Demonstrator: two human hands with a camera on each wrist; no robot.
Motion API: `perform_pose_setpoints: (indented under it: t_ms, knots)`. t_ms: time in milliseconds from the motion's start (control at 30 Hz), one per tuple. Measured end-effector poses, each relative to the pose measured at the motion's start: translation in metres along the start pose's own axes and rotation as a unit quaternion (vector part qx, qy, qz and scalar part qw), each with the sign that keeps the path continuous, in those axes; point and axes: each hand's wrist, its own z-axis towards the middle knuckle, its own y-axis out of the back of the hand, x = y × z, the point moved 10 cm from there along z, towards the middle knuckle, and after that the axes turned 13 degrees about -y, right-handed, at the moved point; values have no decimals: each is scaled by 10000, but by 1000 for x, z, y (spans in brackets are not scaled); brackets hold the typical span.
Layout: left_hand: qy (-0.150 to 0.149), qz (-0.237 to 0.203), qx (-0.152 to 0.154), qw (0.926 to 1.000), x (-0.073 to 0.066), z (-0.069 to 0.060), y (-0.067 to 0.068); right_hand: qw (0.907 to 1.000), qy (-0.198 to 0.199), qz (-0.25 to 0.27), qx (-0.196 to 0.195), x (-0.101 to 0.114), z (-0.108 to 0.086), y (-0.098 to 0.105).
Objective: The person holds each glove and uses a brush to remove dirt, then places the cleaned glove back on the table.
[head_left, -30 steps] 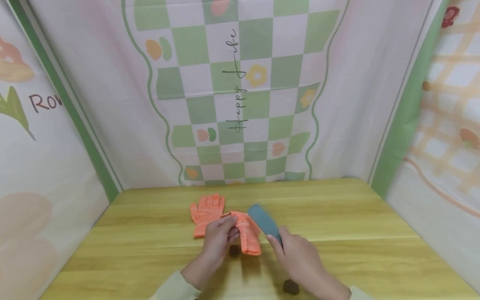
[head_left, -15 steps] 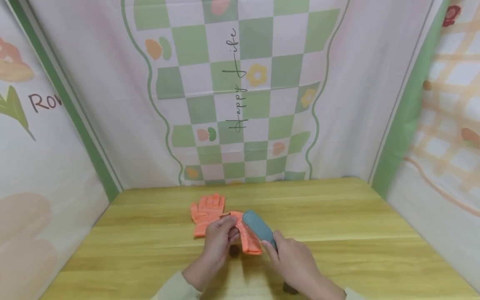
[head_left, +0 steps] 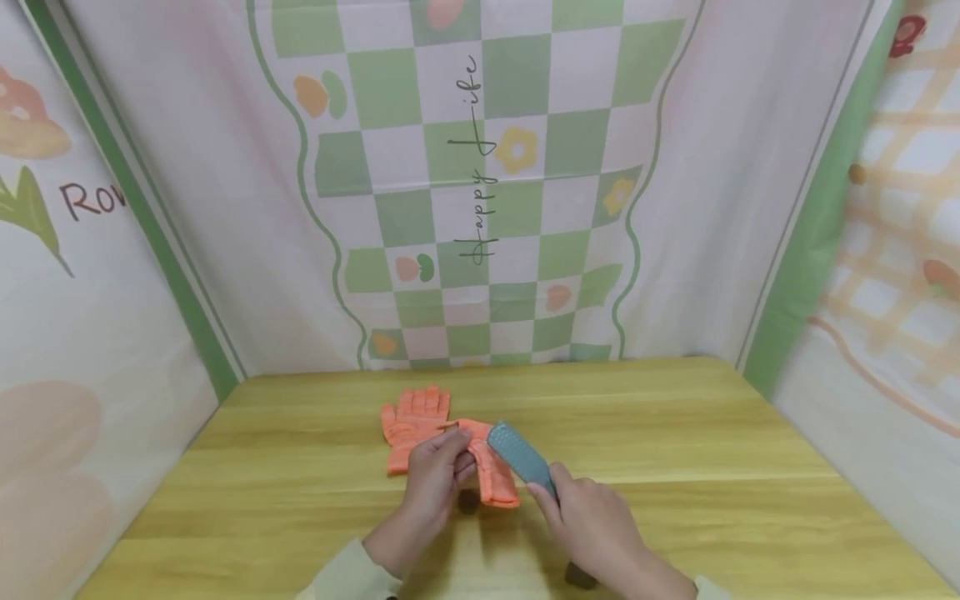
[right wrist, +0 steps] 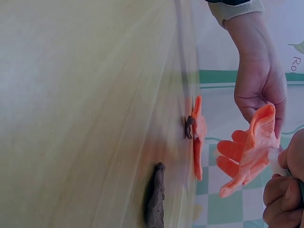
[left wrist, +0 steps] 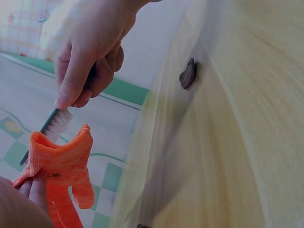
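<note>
My left hand (head_left: 431, 475) pinches an orange knit glove (head_left: 497, 482) near its cuff and holds it up off the table. A dark smudge (left wrist: 53, 175) marks the glove in the left wrist view. Gripped by its handle in my right hand (head_left: 596, 521) is a blue-green scrub brush (head_left: 519, 454). Its white bristles (left wrist: 58, 124) face the glove and, in the right wrist view, seem to touch the fabric. A second orange glove (head_left: 415, 417) lies on the table behind my left hand, fingers pointing away.
Two dark brown, clay-like lumps lie on the wooden table (head_left: 712, 442): one lump (head_left: 468, 502) below the held glove, another lump (head_left: 580, 575) partly hidden by my right hand. A checkered curtain (head_left: 480, 208) hangs behind the table's far edge.
The brush has moved left and slightly down onto the held glove, and its head has turned a little. My left hand and the glove have barely shifted.
</note>
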Motion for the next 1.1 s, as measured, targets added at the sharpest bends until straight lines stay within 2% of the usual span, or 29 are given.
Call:
perform_pose_setpoints:
  t_ms: [367, 533, 667, 800, 967, 1100]
  knots:
    - [-2, 68, 151, 9999, -2, 0, -1, 9998, -148, -115, 116, -6, 3, -2]
    - [-98, -55, 1, 9999, -4, 3, 2, 9996, -208, -142, 112, -14, 2, -2]
    - [-245, -47, -64, 9997, -9, 7, 4, 9987, -437, -176, 198, -28, 2, -2]
    - [-243, 9, -54, 9997, -9, 8, 4, 9977, -645, -115, 188, -36, 5, 1]
    - [-200, 38, -83, 9998, -6, 7, 6, 9978, -663, -14, -21, -35, 8, 9]
    - [-206, 77, 26, 9998, -4, 6, 5, 9978, -641, 161, -43, -28, 9, 13]
